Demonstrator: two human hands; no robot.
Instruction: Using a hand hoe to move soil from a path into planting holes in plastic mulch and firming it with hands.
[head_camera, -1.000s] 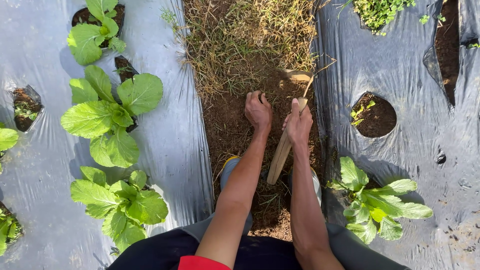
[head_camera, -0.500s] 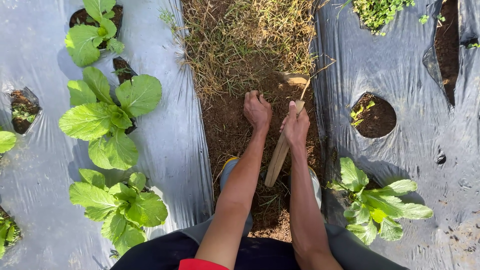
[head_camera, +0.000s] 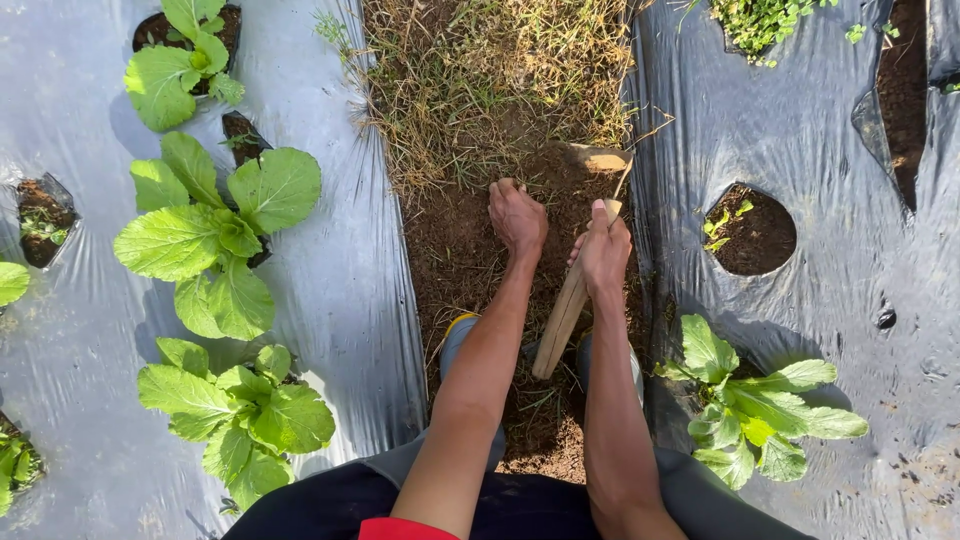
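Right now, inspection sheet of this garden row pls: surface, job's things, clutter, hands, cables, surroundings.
Surface: bare soil path between two beds, dry grass on its far end.
Job's things: wooden-handled tool, handle slanting back toward the person, blade end at the grass edge.
Clutter: nothing seen.
Hands: right hand closed around the tool handle; left hand down on the soil, fingers curled, contents cannot be told.
Cables: nothing seen.
Surroundings: grey plastic mulch sheet on both beds; leafy green plants in its holes on the left, one plant on the right, one nearly bare planting hole.
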